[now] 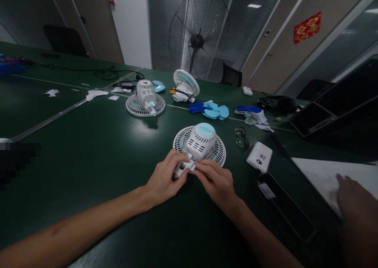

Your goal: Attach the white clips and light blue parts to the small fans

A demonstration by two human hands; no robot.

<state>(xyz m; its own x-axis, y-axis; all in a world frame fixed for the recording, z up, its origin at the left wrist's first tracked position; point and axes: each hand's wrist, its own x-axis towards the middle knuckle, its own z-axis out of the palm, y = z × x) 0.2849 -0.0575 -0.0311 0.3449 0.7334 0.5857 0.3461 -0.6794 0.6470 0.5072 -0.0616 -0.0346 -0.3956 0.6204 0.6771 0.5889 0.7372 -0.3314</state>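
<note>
A small white fan (201, 141) with a light-blue cap on its motor housing lies grille down on the dark green table. My left hand (167, 176) has its fingers closed round the white clip part at the fan's near side. From the right, my right hand (217, 180) pinches the same white part with thumb and fingertips. The fingers of both hands nearly meet there, and they hide some of the part.
Two more small fans (145, 97) (184, 86) stand farther back, near light-blue blades (217, 111) and blue gloves (197, 107). Glasses (241, 138), a white box (259, 157) and a black phone (286, 206) lie at right. Another person's hand (357, 201) is at far right.
</note>
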